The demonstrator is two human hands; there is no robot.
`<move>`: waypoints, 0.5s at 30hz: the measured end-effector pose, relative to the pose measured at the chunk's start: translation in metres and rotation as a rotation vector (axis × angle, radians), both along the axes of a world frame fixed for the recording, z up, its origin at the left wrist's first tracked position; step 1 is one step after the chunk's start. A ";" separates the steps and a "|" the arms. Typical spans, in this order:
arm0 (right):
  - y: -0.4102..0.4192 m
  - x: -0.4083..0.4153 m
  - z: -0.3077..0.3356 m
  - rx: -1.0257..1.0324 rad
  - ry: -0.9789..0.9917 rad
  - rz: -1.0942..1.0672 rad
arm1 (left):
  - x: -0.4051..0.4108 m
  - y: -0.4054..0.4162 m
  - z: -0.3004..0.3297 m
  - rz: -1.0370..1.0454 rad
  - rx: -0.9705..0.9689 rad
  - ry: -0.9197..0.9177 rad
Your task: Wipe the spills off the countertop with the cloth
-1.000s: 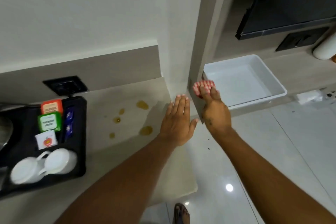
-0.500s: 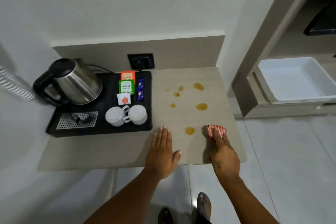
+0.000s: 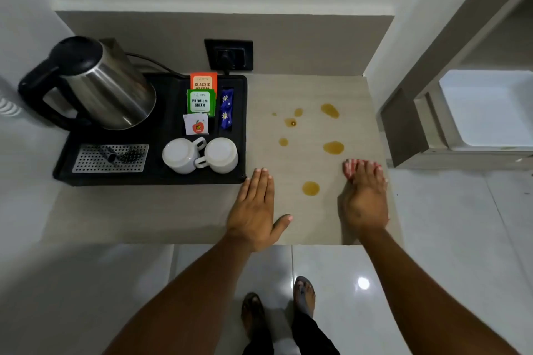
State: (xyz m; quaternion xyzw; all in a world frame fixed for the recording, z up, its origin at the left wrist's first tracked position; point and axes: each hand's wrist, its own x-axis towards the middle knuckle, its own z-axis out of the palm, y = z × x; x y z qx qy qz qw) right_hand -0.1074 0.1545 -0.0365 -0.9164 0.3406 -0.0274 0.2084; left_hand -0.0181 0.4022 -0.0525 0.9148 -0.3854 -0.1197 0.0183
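Note:
Several amber spills (image 3: 333, 147) dot the right half of the beige countertop (image 3: 161, 210); the nearest spill (image 3: 311, 188) lies between my two hands. My right hand (image 3: 364, 202) presses flat on a red-and-white striped cloth (image 3: 349, 168) near the counter's right edge, and only the cloth's far end shows past my fingers. My left hand (image 3: 255, 207) lies flat on the counter with fingers together, holding nothing, just right of the black tray's front corner.
A black tray (image 3: 239, 130) on the left carries a steel kettle (image 3: 101, 86), two upturned white cups (image 3: 199, 155), tea sachets (image 3: 201, 102) and a metal grille. A wall socket (image 3: 228, 54) sits behind. A white tub (image 3: 487, 112) rests on a lower shelf at right. My feet stand on glossy floor tiles.
The view has swung left and down from the white tub to the counter. My right hand brought the cloth down onto the countertop's right side; my left hand settled flat beside the tray.

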 end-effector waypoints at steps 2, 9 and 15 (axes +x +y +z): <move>-0.019 0.036 0.001 -0.007 0.009 -0.018 | 0.001 0.000 -0.003 -0.003 -0.015 -0.005; -0.003 0.040 -0.007 -0.098 0.057 0.168 | 0.000 0.001 -0.006 0.025 -0.079 -0.010; -0.046 0.074 -0.003 -0.099 0.094 0.147 | 0.002 0.001 -0.010 0.033 -0.133 -0.010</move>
